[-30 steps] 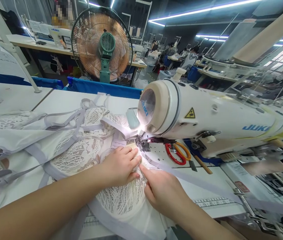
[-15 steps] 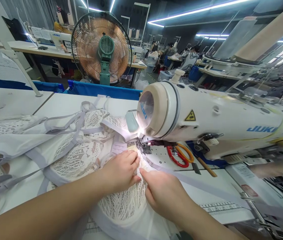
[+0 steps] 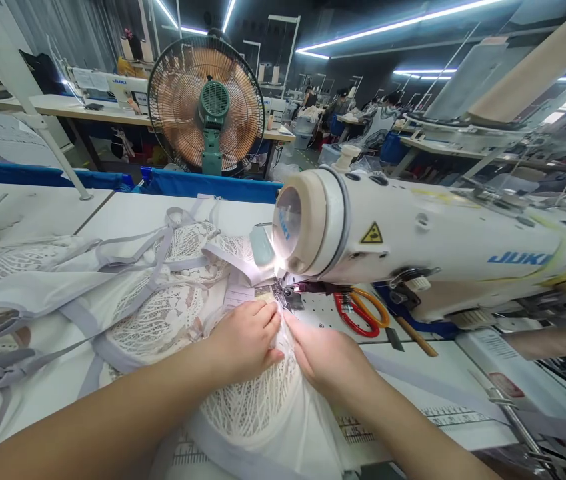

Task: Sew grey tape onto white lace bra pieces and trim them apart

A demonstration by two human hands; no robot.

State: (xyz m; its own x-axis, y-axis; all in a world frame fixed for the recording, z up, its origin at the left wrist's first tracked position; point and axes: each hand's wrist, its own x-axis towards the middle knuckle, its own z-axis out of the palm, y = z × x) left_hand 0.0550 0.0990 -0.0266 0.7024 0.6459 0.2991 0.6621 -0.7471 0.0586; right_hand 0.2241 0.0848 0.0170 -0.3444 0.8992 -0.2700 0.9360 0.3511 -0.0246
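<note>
A white lace bra (image 3: pixel 247 407) with pale lilac edging lies under both hands, its edge running to the presser foot (image 3: pixel 279 290) of the sewing machine (image 3: pixel 413 227). My left hand (image 3: pixel 245 337) rests on the lace just in front of the foot, fingers bent and pressed together on the fabric. To its right, my right hand (image 3: pixel 330 357) pinches the edge of the same fabric close to the needle area; the exact grip is partly hidden. A lilac strip (image 3: pixel 423 377) runs off to the right beyond my right hand.
More lace pieces with lilac straps (image 3: pixel 157 307) are heaped on the left. Red-handled scissors (image 3: pixel 355 317), orange-handled scissors (image 3: pixel 375 303) and a wooden-handled tool (image 3: pixel 417 337) lie under the machine arm. A large fan (image 3: pixel 207 107) stands behind the table (image 3: pixel 127 217).
My right hand has moved slightly up toward the presser foot and now pinches the fabric edge, drawing white cloth into folds below it. My left hand stays nearly in place.
</note>
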